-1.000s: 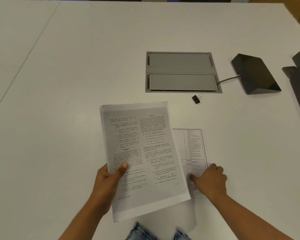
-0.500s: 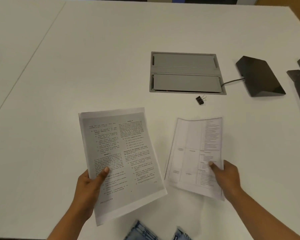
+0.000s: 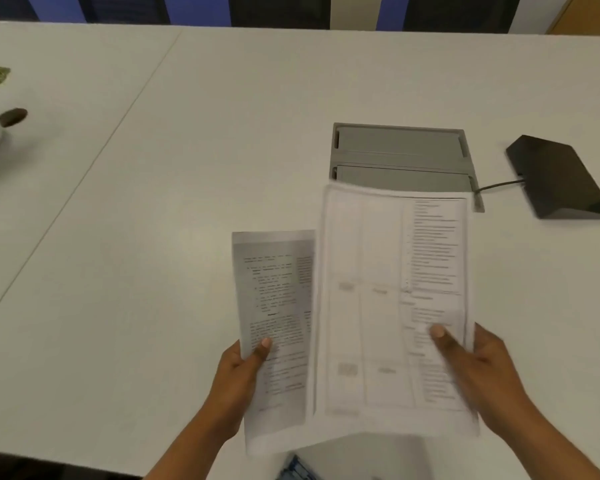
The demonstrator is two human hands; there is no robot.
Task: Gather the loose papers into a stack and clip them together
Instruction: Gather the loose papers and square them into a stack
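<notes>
White tabletop (image 3: 153,237), seam running diagonally at left, grey cable hatch (image 3: 399,157) set into it, black wedge-shaped device (image 3: 558,178) on a cord to the right. Part of a white pot with a green leaf at far left edge.

Both sheets now off the surface and held in the air above the near edge. Left hand (image 3: 236,382): grip closed on the text sheet (image 3: 274,323), thumb on the printed face, fingers behind — held near the sheet's lower left edge. Right hand (image 3: 489,375): grip closed on the table-layout sheet (image 3: 392,299), thumb on the face, fingers behind at the right edge.

Change from half a second ago: sheets then well apart, side by side with bare tabletop between; now table-layout sheet swung left and overlapping the right portion of the text sheet, lying in front of it. One second ago that sheet lay flat under the right hand. Motion blur on the right-hand sheet — merge judged in progress, not finished.

Meaning for the task: gathering nearly complete; edges not yet aligned, top edges at different heights. Squaring the two sheets likely next, then clipping.

Binder clip: seen earlier just below the hatch; not in view now, presumably hidden behind the raised sheet. Clipping not yet begun.
</notes>
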